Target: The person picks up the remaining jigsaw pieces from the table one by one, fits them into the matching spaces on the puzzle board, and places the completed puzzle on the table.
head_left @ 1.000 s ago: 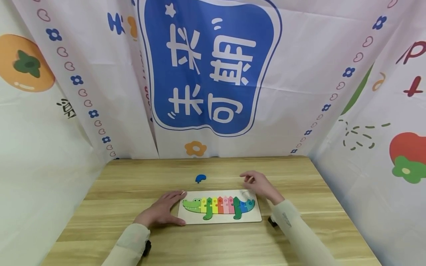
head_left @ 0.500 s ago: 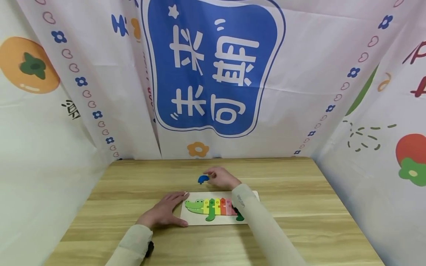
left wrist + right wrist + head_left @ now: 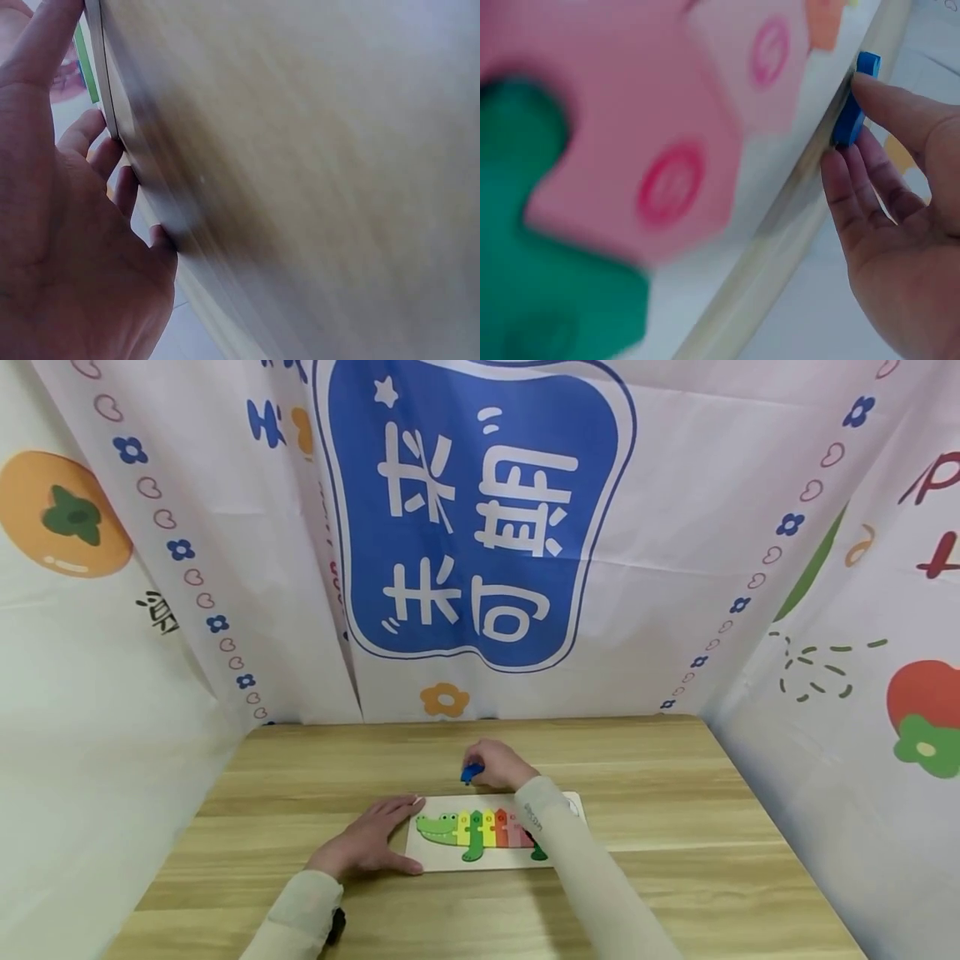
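Note:
A wooden crocodile puzzle board (image 3: 438,862) lies on the table, its coloured numbered pieces (image 3: 491,828) set in a row behind a green head (image 3: 437,828). My left hand (image 3: 367,842) rests at the board's left end, thumb by the near corner and extended fingers by the far one. Beyond the board's far edge, my right hand (image 3: 501,763) pinches a blue puzzle piece (image 3: 471,773) between thumb and fingers. In the right wrist view that blue piece (image 3: 849,112) stands on edge in the pinch. My right sleeve hides the tail end of the crocodile.
The wood-grain table (image 3: 675,827) stretches out on both sides of the board. Printed white cloth (image 3: 675,568) hangs behind and to the sides, meeting the table's far edge. Part of a pale outlined recess (image 3: 573,807) shows at the board's far right corner, past the sleeve.
My right hand has come left across the board's far side and taken hold of the blue piece, which is now tilted and slightly nearer the board. My left hand has stayed at the board.

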### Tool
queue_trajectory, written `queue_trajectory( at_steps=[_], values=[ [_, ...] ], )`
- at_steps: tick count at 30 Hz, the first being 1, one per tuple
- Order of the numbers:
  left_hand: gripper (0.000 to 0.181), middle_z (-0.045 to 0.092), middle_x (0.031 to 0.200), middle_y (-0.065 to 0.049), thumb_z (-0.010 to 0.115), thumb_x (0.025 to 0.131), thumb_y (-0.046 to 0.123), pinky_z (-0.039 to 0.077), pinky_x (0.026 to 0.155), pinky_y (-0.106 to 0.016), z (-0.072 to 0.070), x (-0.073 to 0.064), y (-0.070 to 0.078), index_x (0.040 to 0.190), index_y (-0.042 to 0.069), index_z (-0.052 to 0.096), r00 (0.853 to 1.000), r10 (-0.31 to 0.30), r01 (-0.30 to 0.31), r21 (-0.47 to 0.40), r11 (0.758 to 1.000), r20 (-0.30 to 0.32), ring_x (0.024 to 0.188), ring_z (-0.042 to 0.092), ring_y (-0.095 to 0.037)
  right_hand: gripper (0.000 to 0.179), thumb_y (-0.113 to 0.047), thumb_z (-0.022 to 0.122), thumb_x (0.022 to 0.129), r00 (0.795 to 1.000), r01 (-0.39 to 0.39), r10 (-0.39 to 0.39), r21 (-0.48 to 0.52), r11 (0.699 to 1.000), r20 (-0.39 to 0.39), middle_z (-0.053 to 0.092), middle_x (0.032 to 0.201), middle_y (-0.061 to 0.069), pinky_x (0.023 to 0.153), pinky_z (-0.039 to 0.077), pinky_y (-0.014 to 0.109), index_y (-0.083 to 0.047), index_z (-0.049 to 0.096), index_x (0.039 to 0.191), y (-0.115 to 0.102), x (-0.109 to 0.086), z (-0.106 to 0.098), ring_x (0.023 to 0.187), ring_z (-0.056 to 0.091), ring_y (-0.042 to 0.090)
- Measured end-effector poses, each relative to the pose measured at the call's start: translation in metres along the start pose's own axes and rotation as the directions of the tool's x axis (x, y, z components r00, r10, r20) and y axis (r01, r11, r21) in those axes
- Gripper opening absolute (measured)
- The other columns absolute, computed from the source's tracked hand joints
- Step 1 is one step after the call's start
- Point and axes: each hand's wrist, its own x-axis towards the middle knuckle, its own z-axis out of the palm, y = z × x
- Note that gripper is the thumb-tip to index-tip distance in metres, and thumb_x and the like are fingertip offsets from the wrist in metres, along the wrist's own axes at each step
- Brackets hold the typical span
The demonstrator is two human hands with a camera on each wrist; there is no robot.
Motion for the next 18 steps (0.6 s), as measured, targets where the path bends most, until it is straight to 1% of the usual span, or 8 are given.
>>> queue_trajectory(
  at_steps=[4,9,13,18],
  values=[
    [0.11,0.031,0.169,-0.006,0.083,0.074,0.068,0.029,0.12,-0.068,0.0,0.0,-0.002,0.163,0.022,0.036,1.0,0.012,-0.012,0.005,1.0,-0.005,0.155,0.024,-0.041,0.014,-0.017,0.081,0.092,0.998,-0.049,0.048,0.051,0.998,0.028,0.067,0.1,-0.006,0.093,0.056,0.034,-0.021,0.073,0.102,0.012,-0.008,-0.009,0.094,0.06,0.014],
    [0.112,0.03,0.169,-0.007,0.083,0.074,0.068,0.029,0.12,-0.069,0.0,0.0,-0.003,0.163,0.021,0.035,1.0,0.006,-0.006,0.009,1.0,-0.006,0.155,0.023,-0.042,0.012,-0.02,0.08,0.093,0.997,-0.077,0.075,0.05,0.996,0.034,0.066,0.097,-0.004,0.09,0.055,0.035,-0.018,0.071,0.101,0.027,-0.02,-0.018,0.092,0.059,0.016],
    [0.112,0.03,0.17,-0.006,0.084,0.073,0.068,0.027,0.12,-0.069,0.0,0.001,-0.003,0.163,0.022,0.036,1.0,0.003,-0.003,0.01,1.0,-0.013,0.155,0.023,-0.042,0.014,-0.019,0.081,0.092,0.997,-0.07,0.069,0.029,0.997,0.026,0.066,0.097,-0.003,0.09,0.055,0.035,-0.017,0.071,0.102,0.039,-0.027,-0.023,0.092,0.059,0.017],
    [0.111,0.03,0.17,-0.007,0.084,0.073,0.067,0.026,0.121,-0.069,0.0,0.002,-0.001,0.162,0.022,0.036,1.0,0.002,-0.002,0.007,1.0,-0.011,0.156,0.023,-0.042,0.015,-0.017,0.082,0.091,0.998,-0.047,0.047,-0.004,0.999,0.042,0.068,0.099,-0.004,0.092,0.056,0.036,-0.019,0.072,0.101,0.051,-0.036,-0.029,0.093,0.059,0.016]
  ],
)
